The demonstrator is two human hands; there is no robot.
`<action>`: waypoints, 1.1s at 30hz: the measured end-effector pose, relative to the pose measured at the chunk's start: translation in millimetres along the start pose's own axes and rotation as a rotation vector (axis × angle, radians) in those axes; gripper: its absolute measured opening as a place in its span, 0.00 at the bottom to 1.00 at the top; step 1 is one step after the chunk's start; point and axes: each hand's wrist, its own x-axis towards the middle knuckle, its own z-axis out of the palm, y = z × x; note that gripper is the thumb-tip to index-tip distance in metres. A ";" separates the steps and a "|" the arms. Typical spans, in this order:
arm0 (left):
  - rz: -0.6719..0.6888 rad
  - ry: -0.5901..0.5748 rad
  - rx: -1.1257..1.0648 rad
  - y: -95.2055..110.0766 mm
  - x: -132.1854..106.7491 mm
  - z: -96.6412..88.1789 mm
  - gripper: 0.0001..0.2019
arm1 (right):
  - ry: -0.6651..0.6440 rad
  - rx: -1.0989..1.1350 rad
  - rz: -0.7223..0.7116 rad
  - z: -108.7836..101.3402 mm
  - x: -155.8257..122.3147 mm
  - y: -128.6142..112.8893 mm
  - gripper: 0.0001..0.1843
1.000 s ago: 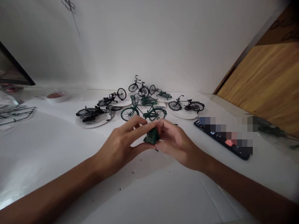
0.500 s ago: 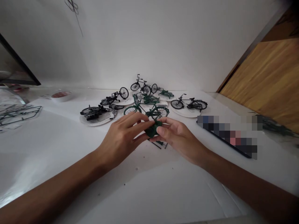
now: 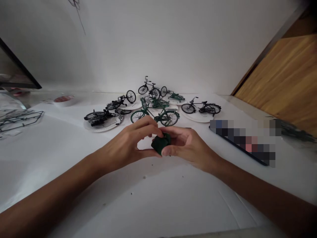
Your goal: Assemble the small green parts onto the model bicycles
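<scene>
A small dark green piece (image 3: 159, 144), its exact kind unclear, is held between my two hands above the white table. The fingertips and thumb of my left hand (image 3: 133, 140) pinch its left side. Around its right side close the thumb and fingers of my right hand (image 3: 190, 145). Just beyond them a green model bicycle (image 3: 158, 115) stands upright, its lower part close behind my fingers. Dark thin parts on the table are mostly hidden by my right hand.
Several black and green model bicycles stand or lie on white paper plates (image 3: 106, 128) at the back. A black model bicycle (image 3: 203, 107) stands at the right. Nearby lies a blurred-out flat device (image 3: 242, 145). On the left are thin frame parts (image 3: 22, 120) and a bowl (image 3: 63, 101).
The green piece has turned, so a broader dark face shows. My right hand has shifted a little and now covers the thin parts on the table. The camera view has moved slightly.
</scene>
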 end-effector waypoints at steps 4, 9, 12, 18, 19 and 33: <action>0.005 0.030 0.017 2.9 0.3 -1.0 0.15 | -0.014 -0.002 0.007 1.0 0.3 -1.0 0.26; 0.007 0.134 0.046 5.1 -0.3 5.6 0.15 | -0.032 0.003 0.021 3.4 0.8 -2.3 0.27; 0.015 0.164 0.059 6.7 -0.1 8.6 0.14 | -0.033 0.004 0.035 5.1 0.5 -2.0 0.27; 0.043 0.210 0.120 7.8 0.2 7.6 0.14 | -0.013 0.043 -0.005 5.9 -1.6 -3.2 0.26; 0.048 0.215 0.129 8.0 0.1 7.3 0.14 | -0.012 0.048 -0.006 5.9 -1.8 -3.7 0.26; 0.098 0.253 0.267 9.4 -0.2 9.5 0.13 | 0.005 -0.132 -0.045 13.0 -4.7 -10.2 0.22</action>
